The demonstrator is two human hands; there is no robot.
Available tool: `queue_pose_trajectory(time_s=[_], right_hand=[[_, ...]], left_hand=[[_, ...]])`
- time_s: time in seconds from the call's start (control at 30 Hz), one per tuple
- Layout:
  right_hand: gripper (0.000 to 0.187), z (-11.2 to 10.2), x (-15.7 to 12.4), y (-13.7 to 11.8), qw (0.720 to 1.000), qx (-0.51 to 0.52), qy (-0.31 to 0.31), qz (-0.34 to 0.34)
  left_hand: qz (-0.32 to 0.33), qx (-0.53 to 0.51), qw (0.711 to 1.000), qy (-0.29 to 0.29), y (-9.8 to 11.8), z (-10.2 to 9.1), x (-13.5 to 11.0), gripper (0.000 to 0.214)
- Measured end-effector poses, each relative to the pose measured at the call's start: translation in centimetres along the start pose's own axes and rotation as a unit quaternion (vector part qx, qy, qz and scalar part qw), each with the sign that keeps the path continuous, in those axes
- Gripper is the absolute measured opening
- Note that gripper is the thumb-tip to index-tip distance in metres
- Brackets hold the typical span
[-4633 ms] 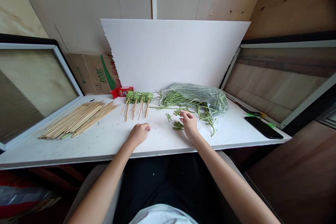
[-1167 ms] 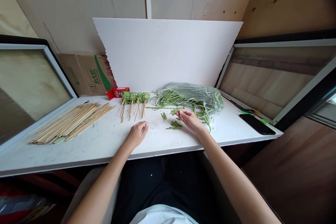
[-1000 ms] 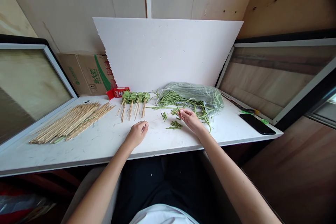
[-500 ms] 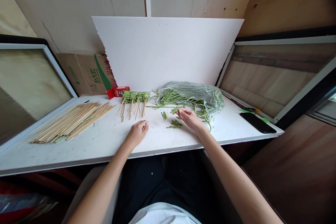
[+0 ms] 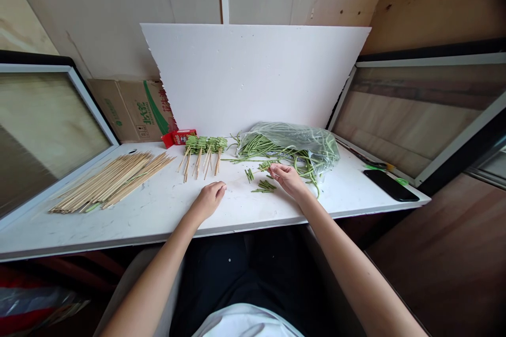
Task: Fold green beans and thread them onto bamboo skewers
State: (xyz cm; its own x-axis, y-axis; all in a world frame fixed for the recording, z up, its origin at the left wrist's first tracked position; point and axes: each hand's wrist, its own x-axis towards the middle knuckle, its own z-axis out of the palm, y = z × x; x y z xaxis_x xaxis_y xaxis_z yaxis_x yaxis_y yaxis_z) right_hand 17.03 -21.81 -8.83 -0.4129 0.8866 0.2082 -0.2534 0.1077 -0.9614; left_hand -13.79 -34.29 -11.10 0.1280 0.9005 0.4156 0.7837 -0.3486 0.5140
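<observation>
Bamboo skewers [image 5: 106, 181] are lying in a loose, straw-coloured fan at the left of the white counter [image 5: 154, 216]. Behind them, a brown cardboard box [image 5: 136, 110] with a green band is standing by the wall, its inside hidden. A small red carton [image 5: 184, 137] is sitting just beside a tight row of bean-laden sticks [image 5: 205, 144], whose bare ends are pointing toward the person. With fingers curled, the left hand [image 5: 209, 200] is gripping a thin skewer [image 5: 235, 183], faint against the white. Farther right, short cut bean pieces [image 5: 264, 186] are lying in small piles, smooth and slender. The right hand [image 5: 286, 178] is holding its fingertips bunched beside some of them; whether its grip is pinching one, nobody can tell. Beyond it, a crinkled, translucent plastic bag [image 5: 316, 139] is holding long, stringy beans [image 5: 255, 146], many spilling onto the counter. A flat, glossy black phone [image 5: 389, 185] is resting near the counter's right end.
</observation>
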Motion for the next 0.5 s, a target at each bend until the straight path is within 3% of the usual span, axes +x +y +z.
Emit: queue_pose_trajectory(time_s=[0.5], right_hand=[[0.033,0.66,-0.32,-0.32,1.0,0.021,-0.003,0.004]], left_hand=[[0.003,0.0,1.0,-0.005,-0.29,0.11,-0.03,0.03]])
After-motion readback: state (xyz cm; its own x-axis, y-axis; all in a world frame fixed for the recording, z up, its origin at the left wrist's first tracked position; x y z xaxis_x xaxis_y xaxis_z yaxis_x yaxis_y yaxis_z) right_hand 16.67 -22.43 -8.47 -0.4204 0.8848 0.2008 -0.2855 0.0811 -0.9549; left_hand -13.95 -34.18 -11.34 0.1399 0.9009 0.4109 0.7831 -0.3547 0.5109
